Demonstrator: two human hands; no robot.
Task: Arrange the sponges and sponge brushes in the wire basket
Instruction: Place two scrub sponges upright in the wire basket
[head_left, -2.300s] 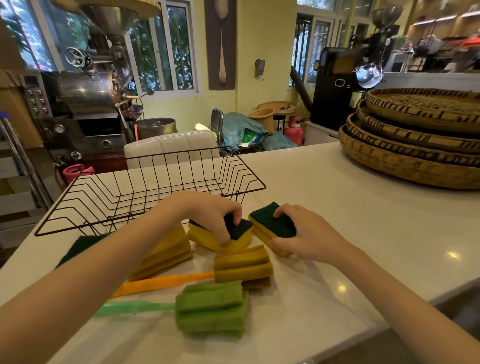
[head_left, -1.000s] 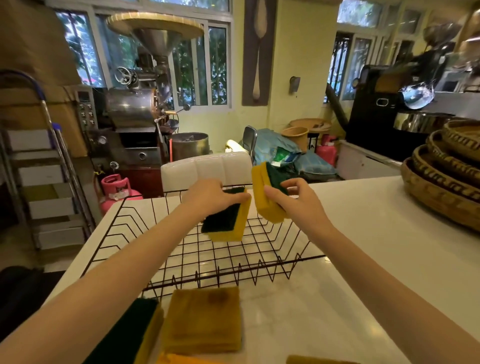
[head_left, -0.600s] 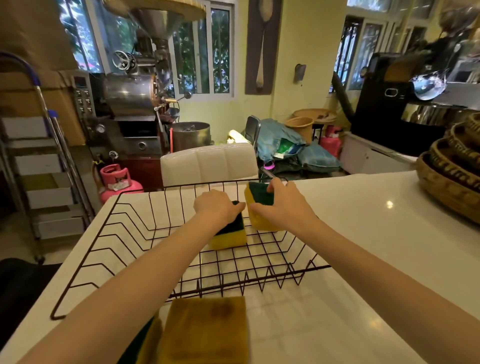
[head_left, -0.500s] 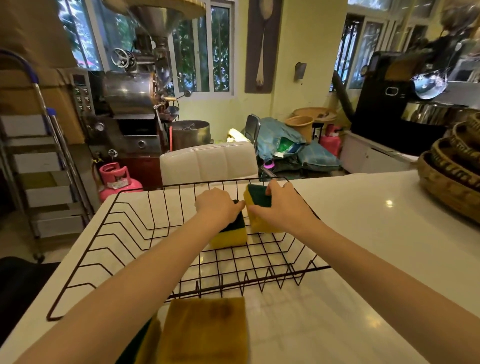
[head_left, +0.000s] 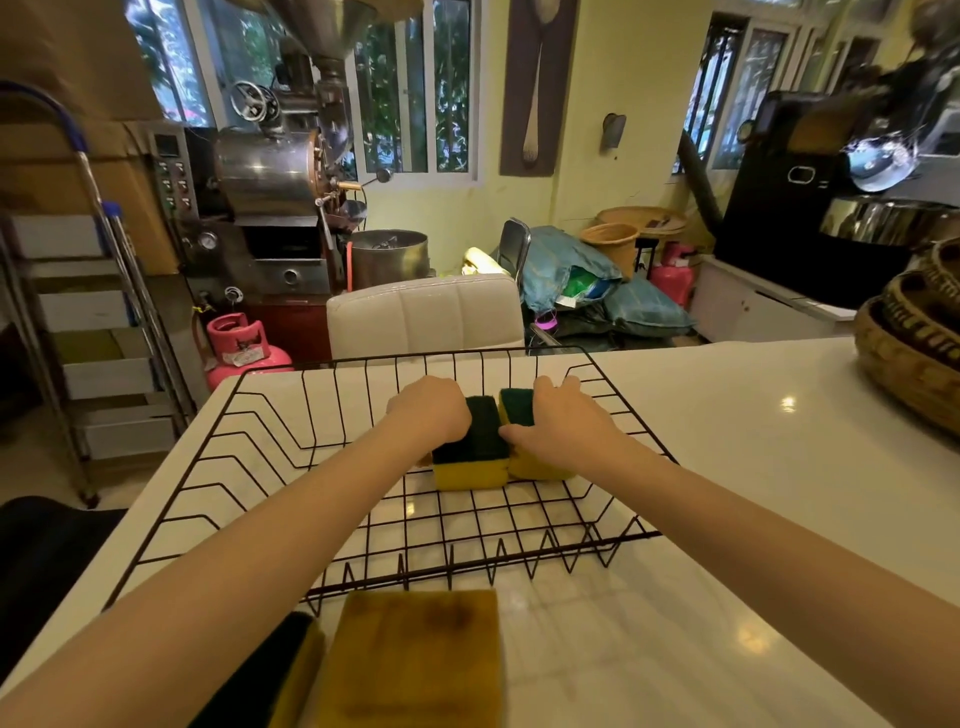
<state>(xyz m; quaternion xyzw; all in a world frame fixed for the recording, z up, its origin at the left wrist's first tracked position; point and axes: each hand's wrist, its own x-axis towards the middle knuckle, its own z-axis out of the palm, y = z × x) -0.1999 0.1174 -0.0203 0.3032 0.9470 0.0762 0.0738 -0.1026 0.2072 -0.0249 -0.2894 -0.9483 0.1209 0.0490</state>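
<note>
Inside wire basket (head_left: 270, 457) on the white counter (head_left: 753, 441), two yellow sponges w/ green scrub tops sit side by side, touching. Left hand (head_left: 431, 410) grips left sponge (head_left: 470, 457); right hand (head_left: 558, 415) grips right sponge (head_left: 535, 465). Near edge: brown sponge (head_left: 415, 660) & dark-topped sponge (head_left: 265, 675) lie outside basket.

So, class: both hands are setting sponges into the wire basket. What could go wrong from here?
1. The two sponges sit crowded together at the wire basket's far end; pressing there might tip or slide it.
2. The brown sponge lies close to the counter's near edge, where a returning arm might knock it off.
</note>
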